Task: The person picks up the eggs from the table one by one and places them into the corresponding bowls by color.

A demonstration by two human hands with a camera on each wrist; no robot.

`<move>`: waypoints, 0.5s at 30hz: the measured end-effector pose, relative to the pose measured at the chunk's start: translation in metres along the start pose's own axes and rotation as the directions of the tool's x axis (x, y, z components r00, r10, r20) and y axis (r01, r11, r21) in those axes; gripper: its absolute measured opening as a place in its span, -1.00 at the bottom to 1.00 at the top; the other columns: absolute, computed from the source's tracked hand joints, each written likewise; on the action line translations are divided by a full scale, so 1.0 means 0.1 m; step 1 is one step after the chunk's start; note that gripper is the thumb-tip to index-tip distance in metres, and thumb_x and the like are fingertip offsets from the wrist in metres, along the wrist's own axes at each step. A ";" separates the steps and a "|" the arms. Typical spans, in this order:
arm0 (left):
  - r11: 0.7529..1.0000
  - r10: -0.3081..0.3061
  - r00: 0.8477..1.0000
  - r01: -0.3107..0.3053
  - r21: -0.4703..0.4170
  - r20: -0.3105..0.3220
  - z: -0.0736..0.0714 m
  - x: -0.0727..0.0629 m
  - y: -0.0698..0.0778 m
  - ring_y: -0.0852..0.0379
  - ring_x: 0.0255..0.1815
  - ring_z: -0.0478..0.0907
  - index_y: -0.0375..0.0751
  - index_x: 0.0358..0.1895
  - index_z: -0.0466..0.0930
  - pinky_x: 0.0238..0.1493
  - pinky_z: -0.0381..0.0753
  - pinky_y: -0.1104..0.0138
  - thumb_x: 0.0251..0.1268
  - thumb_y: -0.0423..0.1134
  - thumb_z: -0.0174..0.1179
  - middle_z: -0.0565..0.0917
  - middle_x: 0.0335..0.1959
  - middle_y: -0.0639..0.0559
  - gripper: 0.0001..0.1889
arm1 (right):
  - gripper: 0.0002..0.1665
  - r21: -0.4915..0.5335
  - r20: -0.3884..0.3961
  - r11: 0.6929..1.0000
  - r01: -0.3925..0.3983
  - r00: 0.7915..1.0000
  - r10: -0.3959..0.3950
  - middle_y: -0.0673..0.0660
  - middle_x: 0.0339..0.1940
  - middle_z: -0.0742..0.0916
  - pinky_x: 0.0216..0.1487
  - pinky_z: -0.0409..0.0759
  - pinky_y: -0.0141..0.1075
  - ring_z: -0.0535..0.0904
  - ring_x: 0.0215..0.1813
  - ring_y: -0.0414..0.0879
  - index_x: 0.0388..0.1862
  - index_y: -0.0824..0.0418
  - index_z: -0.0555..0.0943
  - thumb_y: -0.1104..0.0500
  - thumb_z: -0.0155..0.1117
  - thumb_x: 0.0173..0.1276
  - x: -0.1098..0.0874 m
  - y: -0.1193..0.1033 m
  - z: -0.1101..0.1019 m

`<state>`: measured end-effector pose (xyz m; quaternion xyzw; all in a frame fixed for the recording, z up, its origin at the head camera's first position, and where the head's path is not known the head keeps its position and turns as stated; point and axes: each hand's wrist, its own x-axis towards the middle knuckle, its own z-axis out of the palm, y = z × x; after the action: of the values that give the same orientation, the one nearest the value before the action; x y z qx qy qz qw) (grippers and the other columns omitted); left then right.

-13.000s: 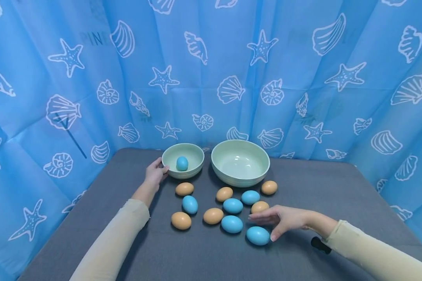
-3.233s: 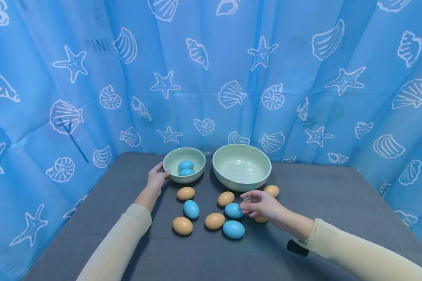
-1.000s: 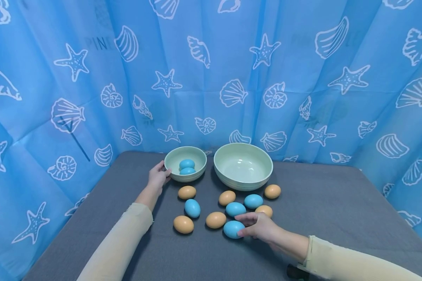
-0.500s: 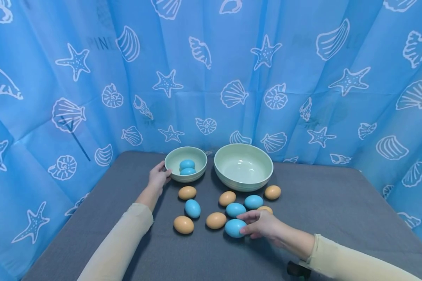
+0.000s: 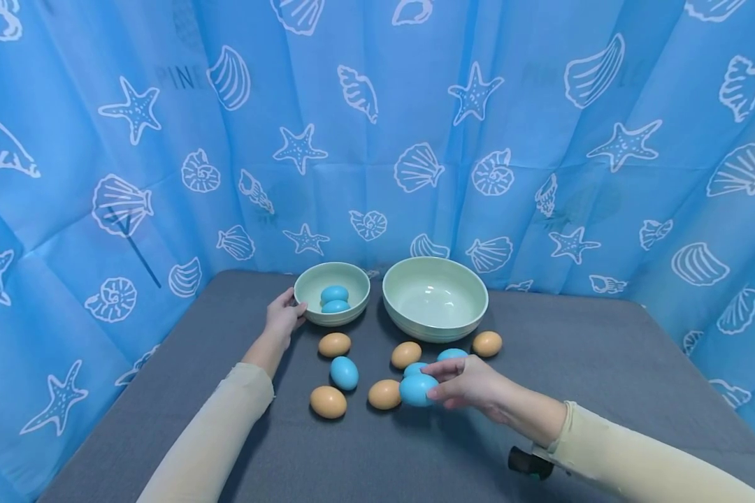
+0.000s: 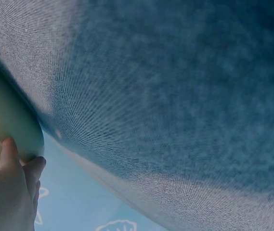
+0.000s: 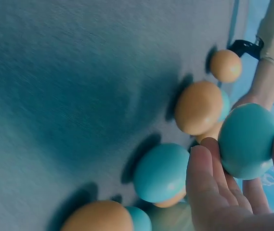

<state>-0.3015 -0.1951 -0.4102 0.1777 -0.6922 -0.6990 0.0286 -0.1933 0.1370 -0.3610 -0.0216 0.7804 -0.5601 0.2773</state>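
My right hand (image 5: 472,388) pinches a blue egg (image 5: 417,390) between thumb and fingers, just above the table. The right wrist view shows that held egg (image 7: 248,140) clear of the cloth. Beneath and behind it, another blue egg (image 5: 413,369) is partly covered. My left hand (image 5: 281,321) holds the left side of the small pale green bowl (image 5: 333,319), thumb toward the front. In the left wrist view, the thumb and a finger touch the bowl's outer wall (image 6: 11,113). Two blue eggs (image 5: 335,293) lie inside this bowl.
A larger green bowl (image 5: 434,328) stands right of the small one, nothing in it. Several brown eggs (image 5: 328,402) and a few blue eggs (image 5: 344,374) lie scattered on the grey cloth (image 5: 352,461). A blue shell-patterned curtain (image 5: 365,188) hangs behind.
Thirteen seconds ago the small bowl held one blue egg; now two. Over the last second my right hand has taken the nearest blue egg and raised it off the cloth. My left hand stays put.
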 end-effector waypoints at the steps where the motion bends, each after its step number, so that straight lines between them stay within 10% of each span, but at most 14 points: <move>1: 1.000 0.000 1.000 0.000 0.001 -0.001 0.00 0.00 0.00 -0.05 0.51 0.05 -0.18 0.55 -0.05 0.33 0.41 0.16 0.50 -0.43 -0.04 0.00 0.56 -0.14 -0.36 | -0.49 0.004 0.001 1.000 0.003 1.000 -0.003 0.25 0.09 0.67 -0.06 0.66 -0.13 0.60 -0.04 -0.07 0.18 0.35 0.58 0.33 0.39 0.22 0.00 -0.02 0.00; 15: 1.000 0.002 1.000 -0.002 0.000 -0.006 -0.01 0.00 0.00 -0.07 0.49 0.11 -0.17 0.55 -0.03 0.31 0.43 0.17 0.50 -0.43 -0.03 0.02 0.55 -0.16 -0.36 | -0.44 0.016 0.047 0.998 0.057 0.997 -0.058 0.34 0.22 0.58 0.10 0.61 0.00 0.61 0.01 -0.02 0.26 0.41 0.49 0.30 0.35 0.29 0.02 -0.28 -0.06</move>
<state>-0.3017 -0.1960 -0.4100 0.1789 -0.6921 -0.6986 0.0313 -0.2057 0.1311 -0.3360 -0.0553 0.7684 -0.5729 0.2798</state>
